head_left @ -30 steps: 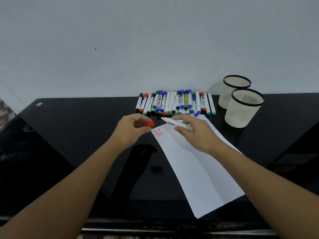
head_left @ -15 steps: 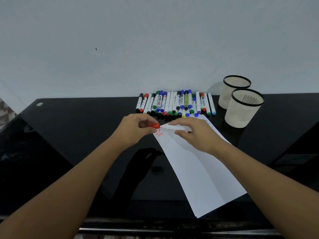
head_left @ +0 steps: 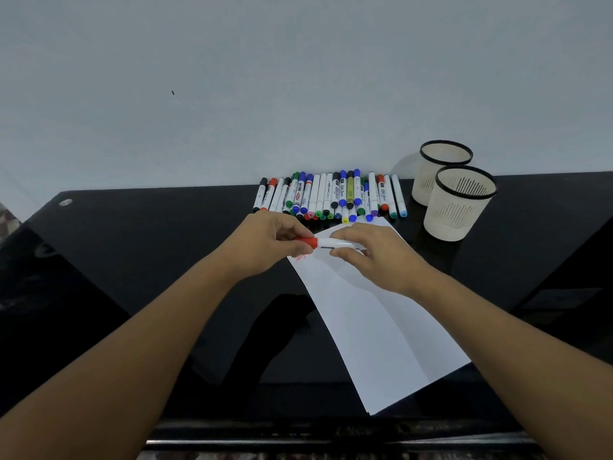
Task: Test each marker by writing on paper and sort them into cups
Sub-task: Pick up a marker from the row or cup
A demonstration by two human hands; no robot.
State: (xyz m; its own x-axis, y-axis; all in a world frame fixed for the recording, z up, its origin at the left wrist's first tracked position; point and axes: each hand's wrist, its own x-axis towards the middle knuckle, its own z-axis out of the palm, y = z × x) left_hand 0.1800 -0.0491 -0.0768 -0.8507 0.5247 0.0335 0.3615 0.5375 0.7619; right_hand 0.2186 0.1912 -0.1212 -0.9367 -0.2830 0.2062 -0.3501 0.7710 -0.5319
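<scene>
A white marker (head_left: 335,243) with a red cap (head_left: 307,242) is held level above the top of a white paper sheet (head_left: 371,323). My left hand (head_left: 265,247) pinches the red cap, which sits on the marker's end. My right hand (head_left: 374,257) grips the white barrel. Red writing (head_left: 301,257) shows on the paper just below the cap. A row of several markers (head_left: 328,197) lies side by side behind the hands. Two beige cups with black rims stand at the right, the near cup (head_left: 459,204) in front of the far cup (head_left: 441,167).
The black glossy table (head_left: 149,260) ends at a white wall behind the markers. Its front edge (head_left: 298,436) runs below my forearms. The paper lies slanted, its lower corner near that front edge.
The red cap in my left hand met the marker's tip and now sits pushed onto the barrel. Both hands drew together over the paper's top.
</scene>
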